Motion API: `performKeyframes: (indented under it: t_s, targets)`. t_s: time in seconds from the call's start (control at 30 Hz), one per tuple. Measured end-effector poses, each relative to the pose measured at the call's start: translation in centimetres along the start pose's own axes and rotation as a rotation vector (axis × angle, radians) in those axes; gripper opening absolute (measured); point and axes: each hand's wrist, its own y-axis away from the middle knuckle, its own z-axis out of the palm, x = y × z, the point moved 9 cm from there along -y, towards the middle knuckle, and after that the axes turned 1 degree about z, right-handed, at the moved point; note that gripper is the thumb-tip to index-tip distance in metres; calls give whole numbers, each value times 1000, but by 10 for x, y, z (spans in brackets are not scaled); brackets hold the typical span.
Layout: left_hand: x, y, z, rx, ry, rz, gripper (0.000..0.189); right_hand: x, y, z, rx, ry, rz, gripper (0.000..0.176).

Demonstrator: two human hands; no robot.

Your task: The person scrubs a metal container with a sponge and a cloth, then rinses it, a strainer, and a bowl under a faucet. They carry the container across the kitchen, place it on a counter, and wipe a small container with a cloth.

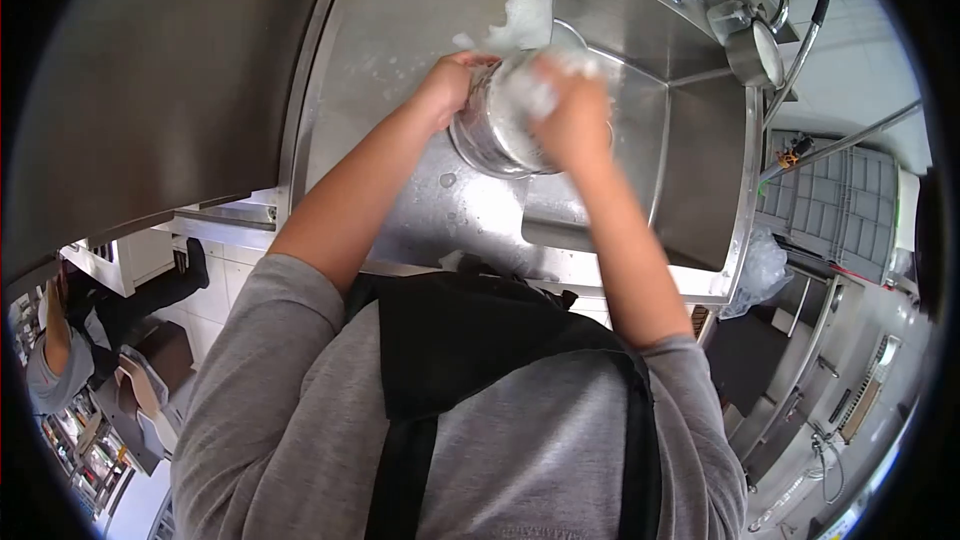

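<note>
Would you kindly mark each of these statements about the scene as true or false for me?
The left hand holds the side of the metal pot. True.
The right hand grips the faucet. False: it is over the pot, blurred.
White foam lies on the steel counter. True.
The apron is white. False: it is black.
The sink basin is on the counter's right side. True.
Both sleeves reach the wrists. False: the forearms are bare.

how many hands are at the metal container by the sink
2: the left hand at the left side of the metal container, and the right hand, blurred, at its foamy upper right. Foam and blur hide some fingers.
</note>
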Motion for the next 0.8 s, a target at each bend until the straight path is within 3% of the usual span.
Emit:
performKeyframes:
  t_s: [0.03,0.1,0.13,0.2,0.23,0.27,0.33,0.37,0.47,0.5,0.6,0.63,0.67,0.77,0.8]
  targets:
    - [2,-3,-4,-5,0,46,37,0,15,-1,-1,9,-4,30]
    - [-8,-17,-12,-40,10,39,36,-29,51,-13,186,-92,-456,28]
    - [-8,-13,-7,-73,15,33,35,-18,43,-14,175,-86,-451,28]
    - [-8,-7,-4,-66,22,9,34,37,0,-20,177,-139,-121,28]
    - [-7,-8,-4,-57,-23,21,34,26,-10,-24,224,-118,-101,29]
    - [-4,-9,-3,-49,-68,35,34,11,-7,-13,223,-89,-139,30]
    - [-4,-13,-6,-63,-35,46,34,-45,38,-9,245,50,-477,39]
    - [-7,-14,-7,-81,-9,43,35,-51,52,-11,211,-6,-497,40]
    - [-8,-10,-3,-57,-3,18,35,26,24,-12,236,-77,-282,42]
    - [-8,-12,-3,-64,-34,47,36,44,-2,-15,156,-103,-63,41]
    - [-13,-18,-2,-103,-73,36,36,-3,-11,1,105,-18,-143,38]
    - [-12,-18,-4,-96,-68,36,36,-35,18,1,217,16,-407,41]
    - [-9,-14,-3,-90,-39,42,37,-47,34,6,100,-1,-447,34]
    - [-3,-5,0,-65,-64,52,38,-8,12,-1,74,21,-452,41]
    - [1,-2,1,-41,-130,67,38,19,-24,-5,7,-87,-196,38]
